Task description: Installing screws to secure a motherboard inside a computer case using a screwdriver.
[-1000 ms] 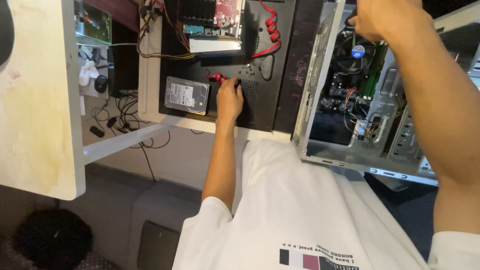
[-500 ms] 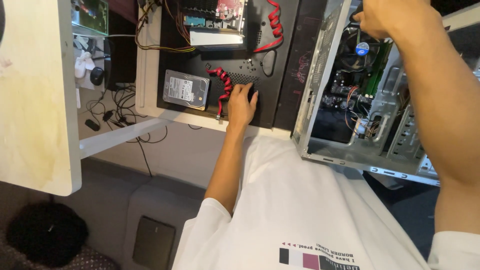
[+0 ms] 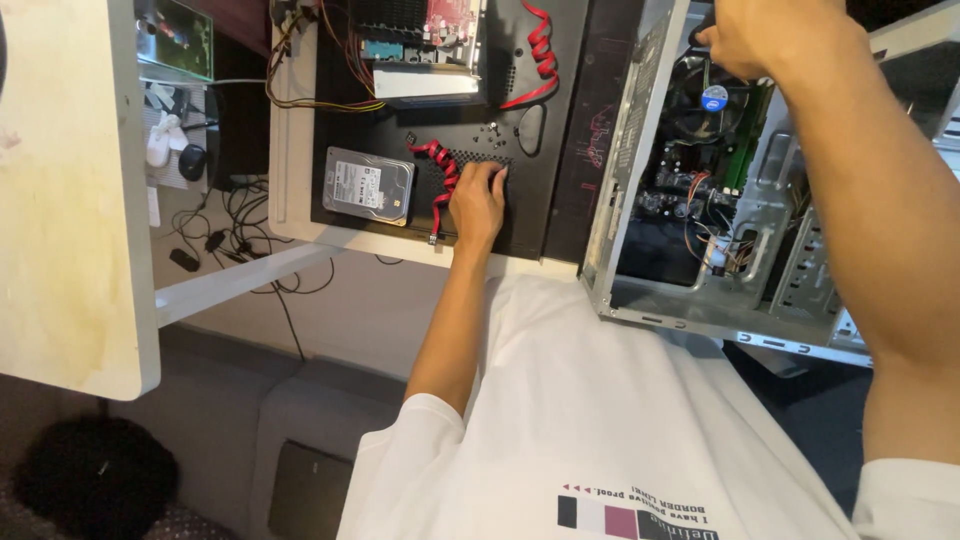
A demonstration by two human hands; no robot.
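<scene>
Fingers (image 3: pixel 497 176) of left hand (image 3: pixel 478 200) beside red cable (image 3: pixel 440 175), grey-labelled hard drive (image 3: pixel 369 186) nearby.

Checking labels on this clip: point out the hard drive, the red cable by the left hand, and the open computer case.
hard drive (image 3: pixel 368 186), head view, middle of its top face
red cable (image 3: pixel 441 170), head view, coiled stretch
computer case (image 3: pixel 612 170), head view, near metal wall

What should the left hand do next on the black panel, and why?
Probably close the fingers on one of the small screws lying loose on the black panel. The left hand rests flat beside the red cable, seemingly holding nothing, while the right hand steadies the open computer case.
</scene>
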